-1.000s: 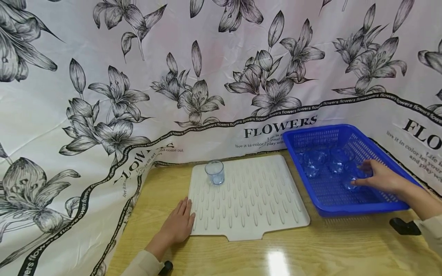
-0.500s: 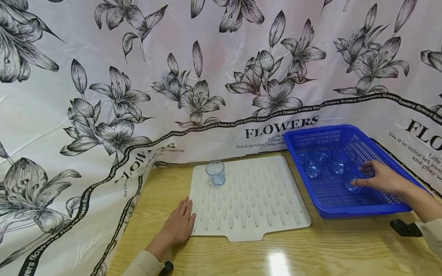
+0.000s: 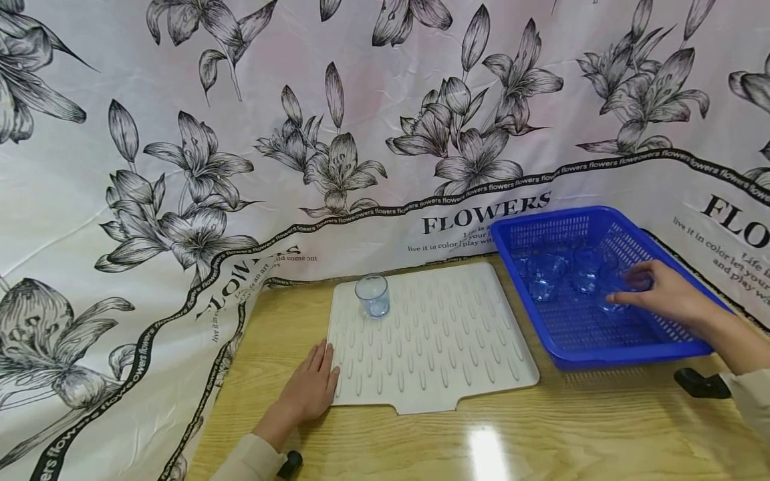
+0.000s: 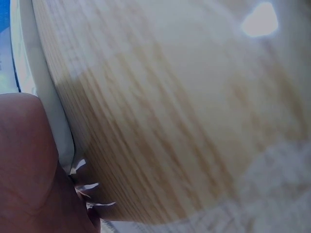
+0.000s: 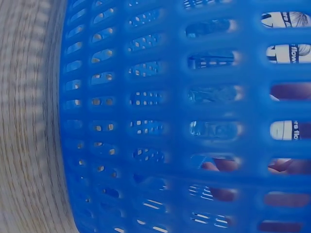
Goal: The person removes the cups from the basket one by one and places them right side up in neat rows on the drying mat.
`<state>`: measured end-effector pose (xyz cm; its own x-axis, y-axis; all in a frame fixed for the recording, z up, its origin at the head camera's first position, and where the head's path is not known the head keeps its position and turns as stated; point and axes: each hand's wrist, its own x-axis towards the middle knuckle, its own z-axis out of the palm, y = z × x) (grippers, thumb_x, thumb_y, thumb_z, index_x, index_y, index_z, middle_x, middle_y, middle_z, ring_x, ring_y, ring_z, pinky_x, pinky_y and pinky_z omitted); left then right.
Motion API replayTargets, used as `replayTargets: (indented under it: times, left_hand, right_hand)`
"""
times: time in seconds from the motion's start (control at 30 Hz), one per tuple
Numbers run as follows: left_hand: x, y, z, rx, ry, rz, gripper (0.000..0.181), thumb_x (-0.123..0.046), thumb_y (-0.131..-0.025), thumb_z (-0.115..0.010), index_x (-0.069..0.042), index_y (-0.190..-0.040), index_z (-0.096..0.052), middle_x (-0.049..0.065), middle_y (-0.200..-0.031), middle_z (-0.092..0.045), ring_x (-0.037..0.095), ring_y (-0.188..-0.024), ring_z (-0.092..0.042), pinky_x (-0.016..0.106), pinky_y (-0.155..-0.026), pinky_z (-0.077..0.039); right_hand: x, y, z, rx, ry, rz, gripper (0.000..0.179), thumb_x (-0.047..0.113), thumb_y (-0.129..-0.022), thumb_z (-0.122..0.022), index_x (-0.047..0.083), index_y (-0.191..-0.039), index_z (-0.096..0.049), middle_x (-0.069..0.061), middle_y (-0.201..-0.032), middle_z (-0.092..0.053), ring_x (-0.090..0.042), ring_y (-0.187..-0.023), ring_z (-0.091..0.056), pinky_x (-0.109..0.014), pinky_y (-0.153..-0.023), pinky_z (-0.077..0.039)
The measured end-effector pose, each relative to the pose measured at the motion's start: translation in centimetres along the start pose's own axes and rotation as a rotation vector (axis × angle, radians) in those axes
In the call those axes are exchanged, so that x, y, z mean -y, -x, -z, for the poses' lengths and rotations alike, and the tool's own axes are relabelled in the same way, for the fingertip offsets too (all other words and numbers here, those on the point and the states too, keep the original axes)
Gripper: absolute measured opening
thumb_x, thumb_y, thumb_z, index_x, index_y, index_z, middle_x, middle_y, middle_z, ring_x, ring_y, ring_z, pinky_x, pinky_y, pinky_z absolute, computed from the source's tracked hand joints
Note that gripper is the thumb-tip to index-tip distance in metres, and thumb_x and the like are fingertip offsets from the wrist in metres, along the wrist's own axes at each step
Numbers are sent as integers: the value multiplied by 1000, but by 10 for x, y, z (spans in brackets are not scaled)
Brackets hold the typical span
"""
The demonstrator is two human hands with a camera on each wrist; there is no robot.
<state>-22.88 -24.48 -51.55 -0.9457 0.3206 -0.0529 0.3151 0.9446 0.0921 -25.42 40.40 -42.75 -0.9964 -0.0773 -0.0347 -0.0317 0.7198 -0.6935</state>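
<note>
In the head view my left hand [image 3: 309, 389] lies at the left edge of a white ribbed draining board [image 3: 421, 334], fingers straight and touching its rim. A clear drinking glass [image 3: 373, 297] stands upright at the board's back left. To the right, my right hand [image 3: 668, 294] reaches into a blue plastic basket [image 3: 619, 355]. It grips another drinking glass [image 3: 609, 308] between thumb and fingers. Several more glasses [image 3: 544, 277] stand in the basket beside it. Through the basket's slots in the right wrist view, only parts of the right fingers [image 5: 226, 165] show.
Everything rests on a wooden table [image 3: 385, 444]. Behind it hangs a white curtain [image 3: 361, 234] printed with flowers, close to the back of the board and basket. The basket's raised walls surround the glasses.
The head view has tilted slightly. My right hand has risen a little within the basket, still gripping the glass. The left hand keeps its place at the board's edge.
</note>
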Motion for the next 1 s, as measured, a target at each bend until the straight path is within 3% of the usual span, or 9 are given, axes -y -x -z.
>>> replayTargets:
  times: [0.6, 0.67, 0.77, 0.83, 0.9, 1.0]
  left_hand:
    - [1, 0, -1, 8, 12, 5, 62, -34, -113, -31, 5, -161, -22, 24, -168, -16, 42, -155, -18, 53, -123, -24]
    - [0, 0, 0, 15, 10, 8, 62, -35, -113, -30, 4, -161, -21, 23, -168, -15, 41, -155, -17, 53, -123, -23]
    - [-2, 1, 2, 18, 25, 14, 62, -34, -113, -31, 5, -161, -21, 24, -168, -14, 42, -155, -16, 53, -124, -22]
    - [-3, 1, 4, 22, 24, 19, 62, -34, -113, -30, 6, -161, -20, 24, -168, -14, 41, -155, -16, 53, -124, -22]
    - [-5, 1, 6, 16, 29, 20, 62, -34, -113, -30, 6, -160, -21, 25, -168, -15, 42, -155, -16, 53, -124, -21]
    - [-7, 1, 7, 19, 28, 21, 63, -35, -114, -29, 7, -160, -21, 26, -168, -15, 42, -155, -16, 54, -124, -22]
  right_hand:
    - [13, 5, 6, -114, -59, 17, 97, 40, -95, -74, -16, -153, -21, -42, -143, -38, -59, -128, -38, -72, -94, -38]
    - [14, 5, 6, -116, -60, 22, 97, 40, -95, -74, -15, -154, -20, -42, -143, -40, -57, -127, -39, -67, -92, -42]
    - [16, 5, 8, -125, -54, 25, 95, 40, -95, -74, -14, -155, -22, -39, -143, -43, -53, -126, -42, -44, -88, -49]
    - [17, 5, 8, -130, -56, 24, 95, 41, -95, -74, -13, -155, -23, -38, -143, -44, -51, -126, -43, -41, -87, -48]
    - [18, 5, 9, -133, -60, 25, 93, 41, -96, -74, -12, -154, -25, -38, -143, -44, -51, -126, -43, -45, -89, -48]
    - [21, 6, 8, -131, -68, 21, 92, 41, -96, -73, -13, -154, -25, -38, -143, -43, -52, -127, -41, -67, -94, -41]
